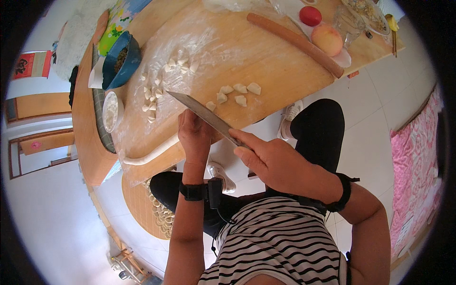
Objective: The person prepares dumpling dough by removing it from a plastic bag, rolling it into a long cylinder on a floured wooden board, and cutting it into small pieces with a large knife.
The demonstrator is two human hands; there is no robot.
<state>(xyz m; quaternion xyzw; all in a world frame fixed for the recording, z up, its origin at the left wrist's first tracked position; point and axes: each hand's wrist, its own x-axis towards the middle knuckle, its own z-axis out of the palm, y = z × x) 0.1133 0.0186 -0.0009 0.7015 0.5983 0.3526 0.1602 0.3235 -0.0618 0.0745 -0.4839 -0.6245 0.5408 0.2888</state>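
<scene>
My right hand point(278, 164) is closed around the handle of a broad kitchen knife point(204, 112), its blade slanting up and left over the table's near edge. Below the blade, my left hand point(194, 135) is closed at the right end of a long white dough rope point(152, 154); its fingertips are partly hidden. One dough piece point(210, 106) lies just beyond the blade. Several cut dough pieces point(241, 88) are scattered right of the knife tip, and more small dough pieces point(153, 95) sit to its left on the floured wooden table point(278, 61).
At left stand a blue bowl of dark filling point(127, 45) and a white bowl of flour point(112, 111). A rolling pin point(294, 42), peach point(327, 39), red round object point(310, 16) and glass point(349, 23) are at far right. Shaped dough pieces cover a lower round board point(133, 202).
</scene>
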